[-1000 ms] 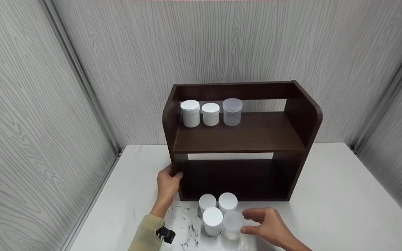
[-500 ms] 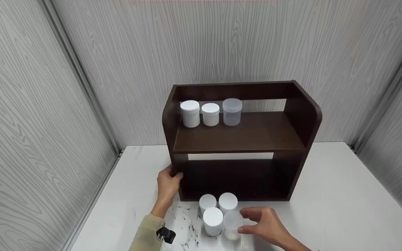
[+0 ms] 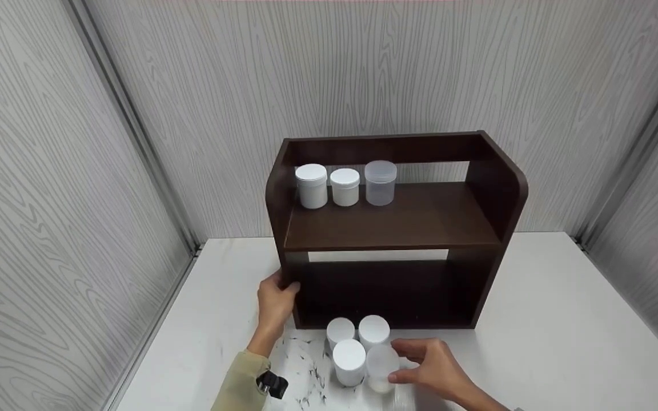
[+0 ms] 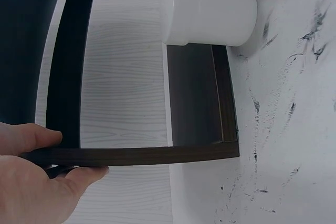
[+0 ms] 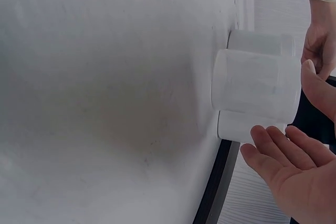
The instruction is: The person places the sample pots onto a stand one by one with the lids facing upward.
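Note:
My left hand [image 3: 275,305] grips the left side panel of a dark brown two-tier shelf [image 3: 392,228], with the thumb on one face and fingers on the other, as the left wrist view [image 4: 37,182] shows. In front of the shelf, a translucent lidded jar [image 3: 382,368] stands upright among three white jars. Thumb and fingers of my right hand [image 3: 437,368] are spread on either side of its lid. From the right wrist view, those fingers [image 5: 268,153] are fairly straight beside the translucent jar [image 5: 254,82].
The white jars [image 3: 349,359] stand close against the translucent one, near the shelf's bottom front edge. On the upper tier are a tall white jar [image 3: 312,188], a shorter white jar [image 3: 345,188] and another translucent jar [image 3: 380,185]. Dark smudges mark the white table [image 3: 312,371].
My right hand has shifted slightly left, bringing thumb and fingertips closer around the translucent jar's lid. The left hand, shelf and jars stay where they were.

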Tool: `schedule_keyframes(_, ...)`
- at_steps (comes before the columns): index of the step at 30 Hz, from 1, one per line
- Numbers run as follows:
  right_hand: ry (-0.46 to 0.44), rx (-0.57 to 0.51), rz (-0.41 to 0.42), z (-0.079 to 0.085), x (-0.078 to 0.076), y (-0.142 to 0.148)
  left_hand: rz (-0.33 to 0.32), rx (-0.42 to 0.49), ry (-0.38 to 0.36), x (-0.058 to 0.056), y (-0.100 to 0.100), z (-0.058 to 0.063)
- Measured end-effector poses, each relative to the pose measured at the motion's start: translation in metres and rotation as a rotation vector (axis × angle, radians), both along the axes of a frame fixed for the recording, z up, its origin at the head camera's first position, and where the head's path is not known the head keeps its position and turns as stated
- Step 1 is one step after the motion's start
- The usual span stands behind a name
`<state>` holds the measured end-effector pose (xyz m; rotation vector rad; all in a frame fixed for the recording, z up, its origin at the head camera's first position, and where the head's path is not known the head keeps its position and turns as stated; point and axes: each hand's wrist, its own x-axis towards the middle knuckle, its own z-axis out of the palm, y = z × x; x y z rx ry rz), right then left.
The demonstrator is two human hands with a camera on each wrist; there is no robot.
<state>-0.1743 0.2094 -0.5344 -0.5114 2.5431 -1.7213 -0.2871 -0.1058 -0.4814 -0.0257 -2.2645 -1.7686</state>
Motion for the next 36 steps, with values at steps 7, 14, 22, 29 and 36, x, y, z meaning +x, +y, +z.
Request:
schedule_keyframes(7,-0.015,-0.018,0.032,-0.0028,-0.0017,-0.003,0.004,0.007,-0.008,0.0008,-0.0004,0.0015)
schedule_keyframes(14,-0.03,-0.053,0.047,-0.0042,-0.0018,-0.0054,-0.006,0.013,0.003,0.0005,0.0004,0.0018)
schedule_keyframes(22,-0.045,-0.092,0.06,-0.007,-0.0019,-0.0055,-0.003,0.016,-0.009,0.0011,0.0001,0.0004)
schedule_keyframes(29,-0.031,-0.102,0.059,-0.0081,-0.0019,-0.0034,-0.005,0.014,-0.001,0.0009,0.0001,0.001)
schedule_keyframes(36,-0.034,-0.105,0.071,-0.0081,-0.004,-0.0045,0.007,0.008,-0.002,0.0007,0.0003,0.001)
